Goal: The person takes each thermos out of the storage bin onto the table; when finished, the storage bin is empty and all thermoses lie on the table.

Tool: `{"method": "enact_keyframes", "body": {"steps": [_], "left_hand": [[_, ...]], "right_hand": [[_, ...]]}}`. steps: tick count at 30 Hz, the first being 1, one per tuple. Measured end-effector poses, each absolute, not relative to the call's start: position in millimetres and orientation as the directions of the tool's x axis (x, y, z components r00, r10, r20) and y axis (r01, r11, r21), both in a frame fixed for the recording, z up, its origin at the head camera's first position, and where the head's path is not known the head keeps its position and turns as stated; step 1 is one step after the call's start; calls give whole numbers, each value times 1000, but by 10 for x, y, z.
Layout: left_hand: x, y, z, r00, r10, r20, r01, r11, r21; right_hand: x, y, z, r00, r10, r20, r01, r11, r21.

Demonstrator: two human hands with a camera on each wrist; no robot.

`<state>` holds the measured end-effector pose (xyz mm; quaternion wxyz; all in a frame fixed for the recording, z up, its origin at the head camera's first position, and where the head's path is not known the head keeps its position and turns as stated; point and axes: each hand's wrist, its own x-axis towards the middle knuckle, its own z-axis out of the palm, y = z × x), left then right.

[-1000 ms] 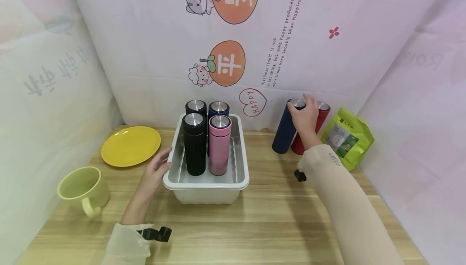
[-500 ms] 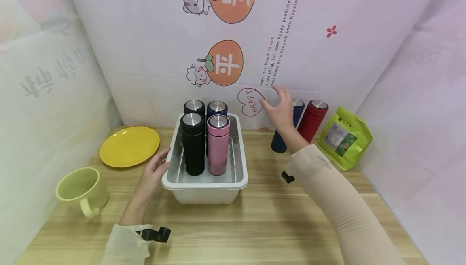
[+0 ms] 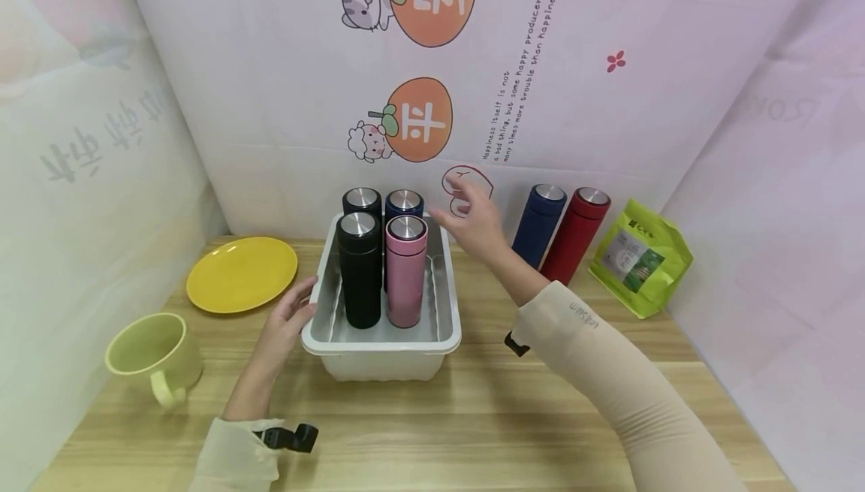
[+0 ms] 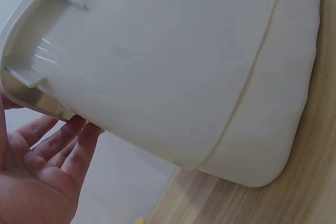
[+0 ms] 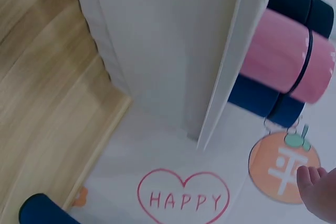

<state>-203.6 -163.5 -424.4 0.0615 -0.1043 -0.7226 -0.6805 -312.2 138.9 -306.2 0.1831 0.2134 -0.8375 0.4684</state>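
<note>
A white plastic bin [image 3: 381, 364] holds several upright thermos flasks: a black flask [image 3: 361, 274] and a pink flask [image 3: 405, 282] in front, another black flask [image 3: 362, 198] and a dark blue flask [image 3: 405, 201] behind. My left hand [image 3: 284, 319] touches the bin's left side at the rim; in the left wrist view its fingers [image 4: 79, 153] extend to the outer wall. My right hand [image 3: 476, 221] is in the air beside the bin's back right, fingers spread, holding nothing. Right of it stand a blue flask [image 3: 538, 225] and a red flask [image 3: 577, 235], side by side.
A yellow plate [image 3: 242, 274] and a light green mug [image 3: 154, 353] stand on the wooden table [image 3: 419, 432] left of the bin. At the right is a bright green bag [image 3: 642, 259]. Printed cloth walls [image 3: 284, 101] enclose the back and sides.
My right hand has left the blue flask's top and moved left through the air to near the bin. The left hand has stayed at the bin's rim, and the flasks stand as before.
</note>
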Motion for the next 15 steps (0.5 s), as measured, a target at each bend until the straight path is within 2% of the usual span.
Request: {"method": "enact_keyframes", "body": {"steps": [6,15], "left_hand": [[-2039,-1632,-4241,-973,62,221,224,42,974],[-2019,-1630,-4236,-974,57,218,221,50,974]], "right_hand": [[-3025,1265,-3092,-858,-285,427,-513,472,-717],[-2962,1165,-3202,-873,-349,340,-477,471,-742]]}}
